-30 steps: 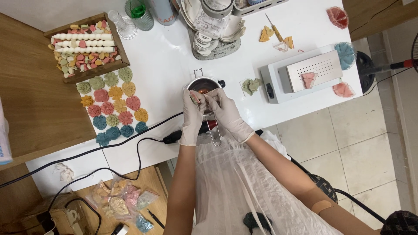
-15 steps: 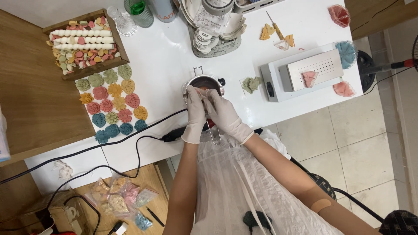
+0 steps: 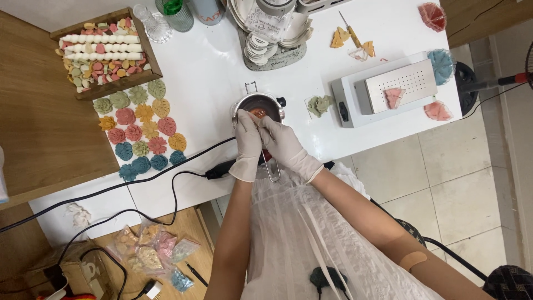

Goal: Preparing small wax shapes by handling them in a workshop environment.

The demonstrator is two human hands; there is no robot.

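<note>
Small metal pot [image 3: 261, 103] with reddish contents, upright on white table [image 3: 211, 66].

White tabletop [image 3: 211, 66], wooden side surface [image 3: 39, 122], pale tiled floor [image 3: 444, 183], even daylight

clear plastic bags [image 3: 150, 253] of coloured pieces, pink, cream and blue, lie on the low wooden shelf bottom left. cardboard box [image 3: 83, 272] just beside them. white label [image 3: 265, 22] with dark print on the holder at top centre of the tabletop [image 3: 211, 72].
</note>
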